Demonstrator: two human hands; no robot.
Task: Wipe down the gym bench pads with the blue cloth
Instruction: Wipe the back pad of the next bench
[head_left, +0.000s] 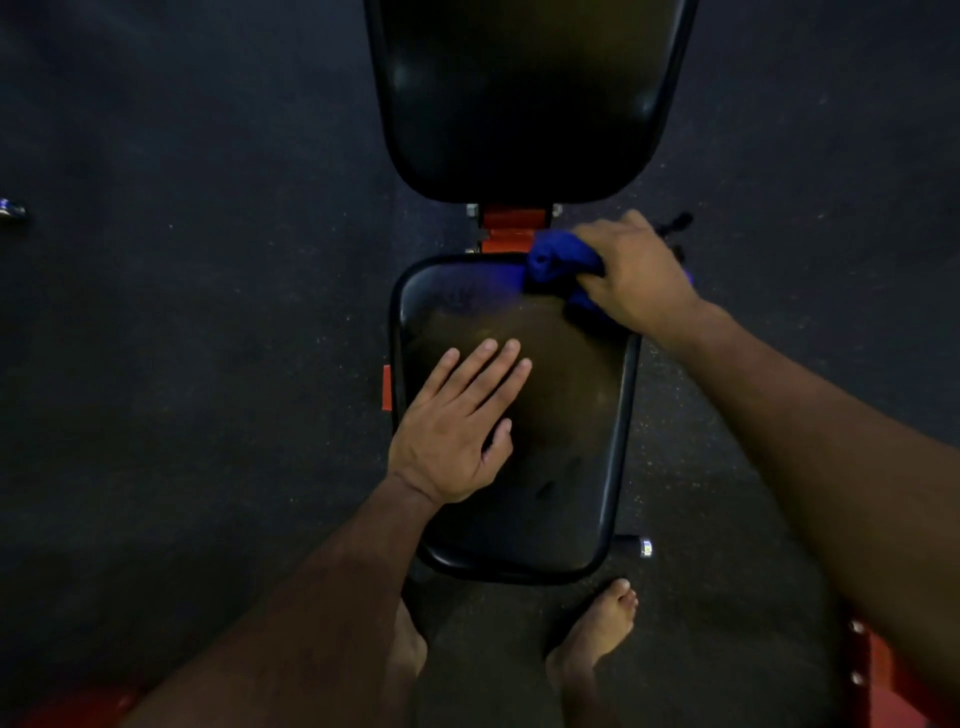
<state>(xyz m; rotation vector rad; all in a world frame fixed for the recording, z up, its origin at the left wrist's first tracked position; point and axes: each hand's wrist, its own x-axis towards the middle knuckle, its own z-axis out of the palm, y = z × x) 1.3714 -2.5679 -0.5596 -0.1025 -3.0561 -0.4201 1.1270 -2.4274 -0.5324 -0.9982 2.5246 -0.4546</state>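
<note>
On the near of two pads (566, 441), two hands, one blue cloth (558, 262).

Dark speckled rubber floor (208, 364) fills the dim scene. A small shiny metal object (10, 209) lies at nine o'clock, and a red metal frame (878, 675) with bolts at five o'clock.

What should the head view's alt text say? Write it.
A right hand grips a bunched blue cloth at the far right corner of a black seat pad, while the left hand rests flat on it. The back pad lies beyond.
</note>
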